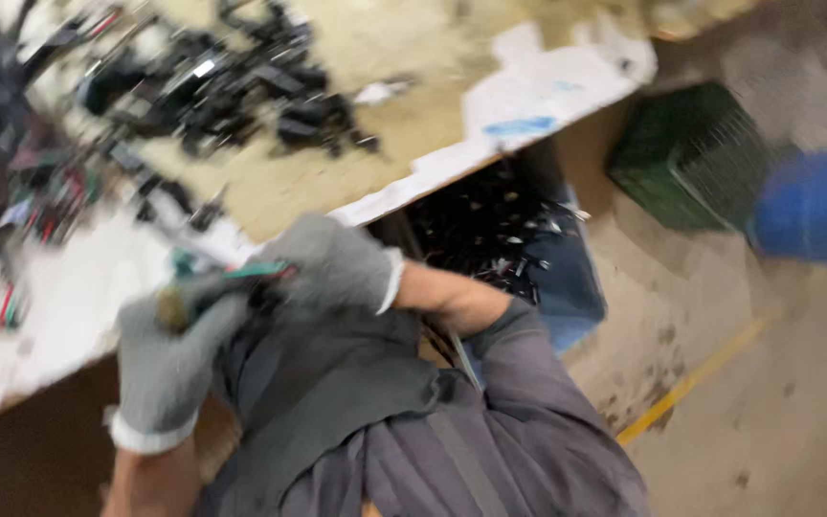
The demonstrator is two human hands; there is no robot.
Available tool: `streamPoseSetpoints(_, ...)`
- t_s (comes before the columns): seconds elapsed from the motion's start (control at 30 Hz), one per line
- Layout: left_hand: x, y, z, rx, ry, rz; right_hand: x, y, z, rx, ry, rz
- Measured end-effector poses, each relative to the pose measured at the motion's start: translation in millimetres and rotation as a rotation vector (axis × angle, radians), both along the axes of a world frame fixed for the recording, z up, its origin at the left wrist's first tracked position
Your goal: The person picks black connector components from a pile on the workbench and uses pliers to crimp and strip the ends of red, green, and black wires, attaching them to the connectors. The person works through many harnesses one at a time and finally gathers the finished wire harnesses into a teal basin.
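Both gloved hands, left hand (pixel 169 369) and right hand (pixel 332 263), are closed together on a small green-tipped part (pixel 241 275), blurred, held just off the table (pixel 69 316) edge above the lap, with a bin (pixel 509 244) close beside and open floor (pixel 777 402) beyond.

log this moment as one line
left gloved hand: grips small part | right gloved hand: on same part | workbench: black parts pile | image: blurred

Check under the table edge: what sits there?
Under the table, a blue bin holds dark, glinting scrap pieces. The right arm and table cover its near side.
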State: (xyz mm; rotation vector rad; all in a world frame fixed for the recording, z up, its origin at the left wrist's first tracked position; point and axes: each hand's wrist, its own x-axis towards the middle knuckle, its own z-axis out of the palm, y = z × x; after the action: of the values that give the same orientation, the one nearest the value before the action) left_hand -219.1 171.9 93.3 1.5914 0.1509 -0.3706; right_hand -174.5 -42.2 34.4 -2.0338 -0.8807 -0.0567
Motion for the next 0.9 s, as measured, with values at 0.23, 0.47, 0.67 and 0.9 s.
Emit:
streamPoseSetpoints(0.23, 15, 1, -22, 0.507, -0.246, 0.010, 17, -9, -31, -0.402, 0.007, 0.190)
streamPoseSetpoints(0.47, 18, 5, 6, 0.534, -0.269, -0.014, 14, 6, -32, -0.658, 0.087, 0.301)
streamPoseSetpoints(0.67, -20, -30, 19, 0.658, -0.464, 0.037, -3, -5, -15, -0.417, 0.129, 0.165)
streamPoseSetpoints(0.9, -13, -23, 20, 0.229, -0.456, 0.076, 3, -9, 4, -0.522, 0.101, 0.232)
